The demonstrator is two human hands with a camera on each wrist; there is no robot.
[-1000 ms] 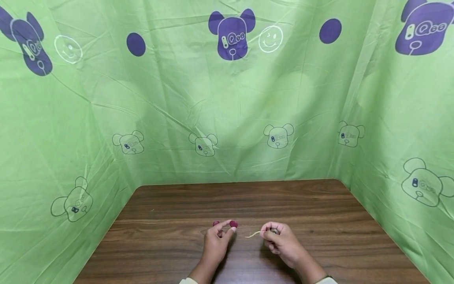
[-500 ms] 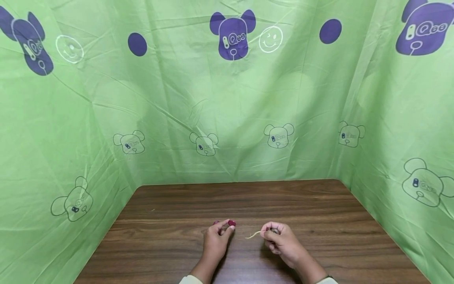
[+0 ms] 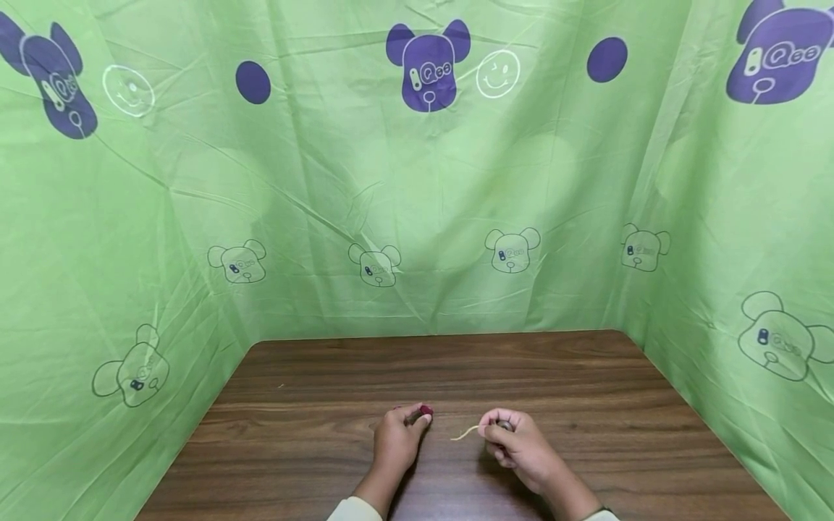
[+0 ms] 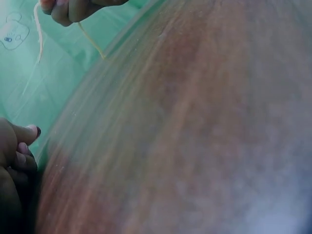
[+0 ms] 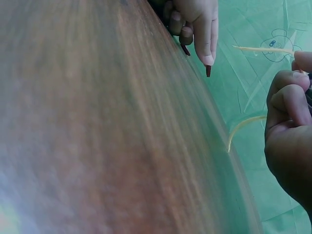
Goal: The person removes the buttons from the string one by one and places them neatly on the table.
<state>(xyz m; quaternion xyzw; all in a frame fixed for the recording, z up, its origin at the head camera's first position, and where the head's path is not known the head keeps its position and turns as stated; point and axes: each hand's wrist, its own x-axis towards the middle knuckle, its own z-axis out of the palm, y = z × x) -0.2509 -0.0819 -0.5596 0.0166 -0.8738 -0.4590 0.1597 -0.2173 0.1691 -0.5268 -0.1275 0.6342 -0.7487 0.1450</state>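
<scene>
My left hand (image 3: 396, 441) pinches a dark red flat round piece (image 3: 426, 410) between thumb and fingertip. A second dark red piece (image 5: 185, 49) shows by its other fingers in the right wrist view and is almost hidden in the head view. To the right, my right hand (image 3: 521, 441) pinches a thin pale yellow cord (image 3: 465, 433), whose loose end points toward the left hand. Another length of cord (image 5: 243, 127) hangs below the right hand in the right wrist view. A dark rounded thing (image 3: 504, 425) sits within its curled fingers, mostly covered. The hands are apart.
Both hands are close over a brown wood-grain table (image 3: 326, 376) with rounded far corners. Green cloth (image 3: 430, 181) printed with bear heads stands round its back and sides. A tiny pale speck (image 3: 281, 386) lies on the table's left part.
My left hand has turned slightly, and its red piece has shifted a little left and shows narrower. The second red piece has slipped almost out of sight behind the fingers. The right hand stays put.
</scene>
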